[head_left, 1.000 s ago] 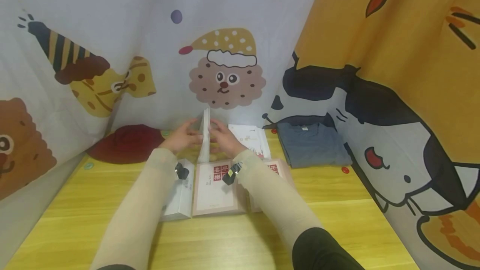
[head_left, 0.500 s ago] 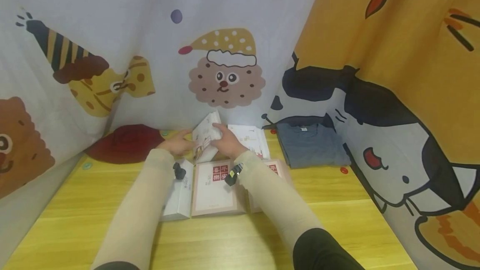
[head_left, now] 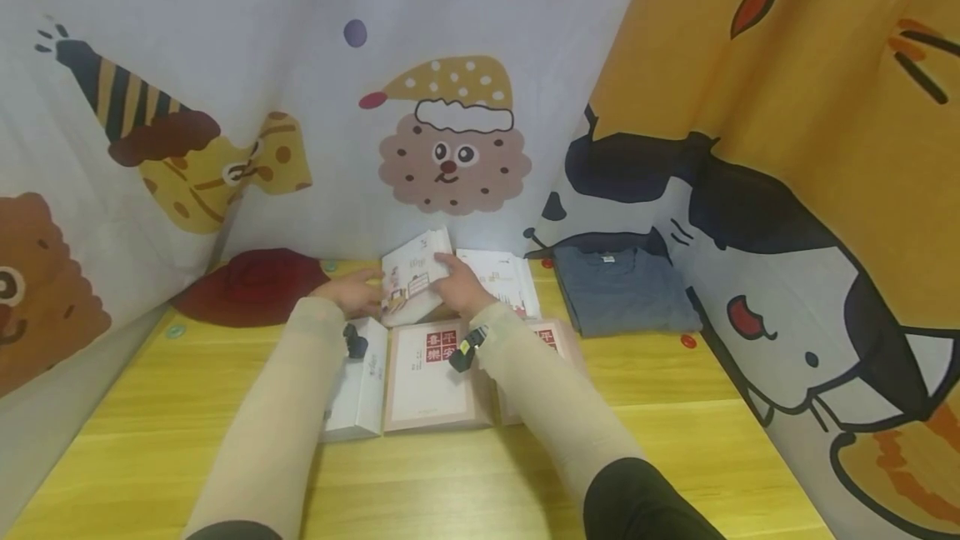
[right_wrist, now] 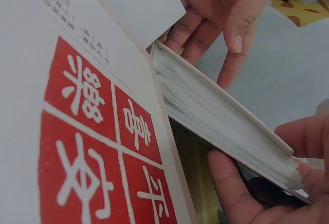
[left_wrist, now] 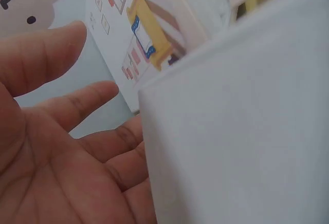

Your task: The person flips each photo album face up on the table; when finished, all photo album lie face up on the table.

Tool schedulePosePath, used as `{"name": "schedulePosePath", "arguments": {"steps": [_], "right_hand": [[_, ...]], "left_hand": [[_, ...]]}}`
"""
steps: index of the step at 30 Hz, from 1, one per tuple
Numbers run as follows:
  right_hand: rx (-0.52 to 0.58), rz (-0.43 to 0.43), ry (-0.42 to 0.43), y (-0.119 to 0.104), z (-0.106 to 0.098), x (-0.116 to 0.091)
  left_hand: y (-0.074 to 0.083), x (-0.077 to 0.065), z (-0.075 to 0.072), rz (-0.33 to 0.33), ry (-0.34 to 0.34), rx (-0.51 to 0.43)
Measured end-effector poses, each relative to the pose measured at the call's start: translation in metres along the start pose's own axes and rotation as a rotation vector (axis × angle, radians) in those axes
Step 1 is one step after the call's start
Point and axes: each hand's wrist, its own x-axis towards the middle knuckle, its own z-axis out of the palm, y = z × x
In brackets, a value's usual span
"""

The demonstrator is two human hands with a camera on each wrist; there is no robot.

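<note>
A thick white book (head_left: 414, 277) with a small coloured drawing on its cover tilts up at the back middle of the table. My right hand (head_left: 459, 286) grips its right edge, thumb on the cover side and fingers behind. In the right wrist view its page edges (right_wrist: 221, 118) show between the covers. My left hand (head_left: 354, 292) lies at the book's left side with fingers loosely spread. Some of its fingertips are hidden in the left wrist view, so contact with the book is unclear. Just in front lies a book with red square characters (head_left: 423, 386).
A white box-like book (head_left: 358, 390) lies front left, and another red-character book (head_left: 551, 336) front right. Behind it is a white book (head_left: 498, 273). A dark red hat (head_left: 255, 286) sits at the left, a folded grey shirt (head_left: 626, 290) at the right. A printed curtain (head_left: 315, 107) hangs behind.
The book was edge-on and upright between both hands; it has turned its cover toward me and leaned back. The left hand has moved slightly left and loosened; the right still holds.
</note>
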Motion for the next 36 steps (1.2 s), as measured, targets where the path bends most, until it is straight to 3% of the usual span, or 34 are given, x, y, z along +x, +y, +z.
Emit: {"name": "schedulePosePath", "arguments": {"steps": [10,14,24,36], "right_hand": [[0.043,0.047,-0.117,-0.009,0.002,-0.010],[-0.006,0.063,-0.123,-0.008,0.003,-0.010],[-0.155,0.039,-0.117,-0.002,0.003,-0.008],[-0.099,0.020,-0.139,0.001,0.001,-0.007]], "left_hand": [[-0.003,0.000,-0.004,-0.010,0.007,-0.060],[-0.006,0.001,-0.006,-0.016,0.017,-0.075],[-0.016,0.008,-0.016,-0.082,0.048,0.038],[-0.020,0.008,-0.020,-0.101,0.090,-0.006]]}}
